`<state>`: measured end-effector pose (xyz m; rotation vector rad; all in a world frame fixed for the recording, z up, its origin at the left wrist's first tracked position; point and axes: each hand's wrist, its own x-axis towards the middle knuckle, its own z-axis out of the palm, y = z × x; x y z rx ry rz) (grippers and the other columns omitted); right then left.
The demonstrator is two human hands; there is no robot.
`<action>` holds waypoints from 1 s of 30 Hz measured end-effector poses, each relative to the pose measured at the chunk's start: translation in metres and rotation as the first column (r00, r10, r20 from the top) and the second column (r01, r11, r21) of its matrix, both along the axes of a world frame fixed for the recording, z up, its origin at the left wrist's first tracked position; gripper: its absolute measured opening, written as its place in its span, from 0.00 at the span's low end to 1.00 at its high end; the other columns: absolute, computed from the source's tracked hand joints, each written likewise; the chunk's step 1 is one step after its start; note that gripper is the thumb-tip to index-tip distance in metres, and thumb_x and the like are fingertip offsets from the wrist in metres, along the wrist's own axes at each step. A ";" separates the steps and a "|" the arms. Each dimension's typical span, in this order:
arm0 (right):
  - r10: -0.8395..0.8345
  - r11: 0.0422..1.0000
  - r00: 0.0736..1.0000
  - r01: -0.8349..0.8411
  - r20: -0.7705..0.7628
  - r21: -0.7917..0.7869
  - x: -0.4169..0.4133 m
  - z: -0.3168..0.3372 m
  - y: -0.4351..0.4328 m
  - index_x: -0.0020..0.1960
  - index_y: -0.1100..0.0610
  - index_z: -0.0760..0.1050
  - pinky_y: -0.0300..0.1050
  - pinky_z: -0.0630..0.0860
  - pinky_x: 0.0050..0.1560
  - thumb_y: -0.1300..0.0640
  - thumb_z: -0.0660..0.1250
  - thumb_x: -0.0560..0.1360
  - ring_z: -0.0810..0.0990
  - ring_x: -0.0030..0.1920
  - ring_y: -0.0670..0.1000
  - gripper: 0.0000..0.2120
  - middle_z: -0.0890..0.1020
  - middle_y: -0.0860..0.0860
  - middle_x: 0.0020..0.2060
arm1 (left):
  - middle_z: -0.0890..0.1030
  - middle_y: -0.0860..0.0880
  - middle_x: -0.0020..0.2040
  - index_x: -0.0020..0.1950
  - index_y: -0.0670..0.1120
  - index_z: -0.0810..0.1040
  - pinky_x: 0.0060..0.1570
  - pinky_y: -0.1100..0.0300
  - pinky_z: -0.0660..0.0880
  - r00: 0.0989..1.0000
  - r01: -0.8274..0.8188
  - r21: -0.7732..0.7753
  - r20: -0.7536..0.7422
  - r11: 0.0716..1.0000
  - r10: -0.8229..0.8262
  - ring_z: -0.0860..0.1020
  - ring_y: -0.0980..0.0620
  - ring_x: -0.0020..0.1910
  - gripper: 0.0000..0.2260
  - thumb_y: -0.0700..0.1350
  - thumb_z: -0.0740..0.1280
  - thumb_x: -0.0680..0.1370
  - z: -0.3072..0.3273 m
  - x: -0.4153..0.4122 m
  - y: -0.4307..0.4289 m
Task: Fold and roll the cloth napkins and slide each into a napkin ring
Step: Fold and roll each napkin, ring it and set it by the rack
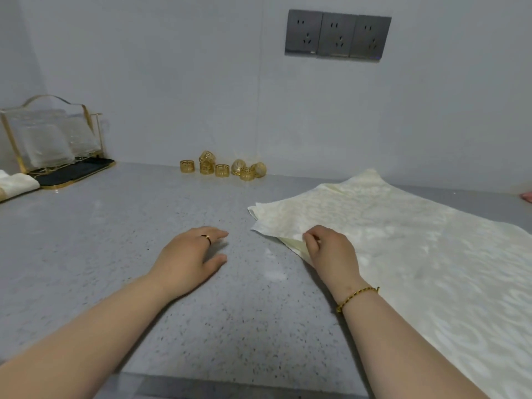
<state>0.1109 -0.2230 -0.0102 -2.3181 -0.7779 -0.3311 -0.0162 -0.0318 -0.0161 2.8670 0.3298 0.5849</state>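
early going, by my reading: the cream patterned cloth napkin (403, 240) lies spread, unfolded, on the right of the grey speckled desk (100, 254). the right hand (331, 251) pinches its left edge; the left hand (187, 257) lies flat, fingers relaxed, holding nothing. the gold openwork napkin rings (223, 168) sit far back by the wall (none visibly filled).

A speckled grey stone countertop (201, 326) meets a plain pale grey wall (172, 82), where three dark grey sockets (337, 34) sit in a row. A gold-framed glass rack (49, 133) stands far left.
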 end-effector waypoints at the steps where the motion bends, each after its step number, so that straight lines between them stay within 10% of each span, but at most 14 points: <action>1: 0.012 0.999 1.000 -0.011 -0.025 0.035 -0.002 0.002 0.000 0.47 0.63 0.77 0.44 0.68 0.41 0.59 0.58 0.78 0.76 0.43 0.54 0.11 0.81 0.56 0.43 | 0.66 0.52 0.71 0.72 0.50 0.62 0.65 0.63 0.60 1.000 0.028 0.044 -0.013 0.999 -0.027 0.65 0.53 0.69 0.25 0.53 0.63 0.77 0.002 0.005 -0.007; 7: 0.138 0.989 0.983 -0.129 -0.122 0.075 -0.008 0.003 -0.002 0.40 0.57 0.73 0.42 0.68 0.40 0.59 0.59 0.77 0.73 0.38 0.49 0.08 0.76 0.50 0.35 | 0.51 0.51 0.76 0.76 0.51 0.47 0.70 0.61 0.50 0.985 0.121 0.148 -0.143 0.982 -0.100 0.53 0.52 0.74 0.34 0.54 0.63 0.76 0.012 0.056 -0.045; 15: 0.186 0.980 0.939 -0.200 -0.290 -0.018 -0.006 -0.001 0.001 0.61 0.53 0.67 0.37 0.68 0.45 0.54 0.62 0.75 0.73 0.50 0.47 0.15 0.74 0.46 0.49 | 0.69 0.50 0.68 0.71 0.49 0.65 0.60 0.59 0.65 0.956 0.156 0.124 -0.267 0.980 -0.119 0.66 0.50 0.66 0.20 0.40 0.54 0.79 -0.007 0.093 -0.047; 20: 0.234 0.886 0.969 -0.246 -0.078 -0.392 -0.022 -0.003 0.010 0.70 0.52 0.58 0.41 0.67 0.53 0.53 0.59 0.76 0.67 0.64 0.50 0.24 0.69 0.49 0.63 | 0.74 0.47 0.59 0.60 0.44 0.72 0.49 0.57 0.68 0.952 0.108 0.198 -0.304 0.974 -0.043 0.72 0.47 0.59 0.14 0.37 0.54 0.78 -0.004 0.091 -0.038; 26: 0.271 0.789 0.953 -0.139 0.135 -0.599 -0.032 -0.003 0.009 0.64 0.58 0.65 0.44 0.58 0.32 0.67 0.55 0.74 0.73 0.56 0.55 0.19 0.74 0.54 0.57 | 0.75 0.47 0.60 0.59 0.43 0.72 0.50 0.57 0.70 0.946 -0.064 0.365 -0.274 0.929 0.173 0.73 0.47 0.59 0.14 0.36 0.54 0.76 0.000 0.051 -0.005; 30: 0.261 0.790 0.954 -0.121 0.151 -0.601 -0.036 -0.005 -0.008 0.64 0.57 0.67 0.44 0.66 0.45 0.68 0.54 0.73 0.72 0.59 0.54 0.21 0.74 0.53 0.59 | 0.76 0.49 0.59 0.58 0.46 0.73 0.46 0.58 0.69 0.923 -0.131 0.445 -0.271 0.886 0.272 0.74 0.49 0.58 0.13 0.38 0.55 0.76 -0.002 0.010 0.020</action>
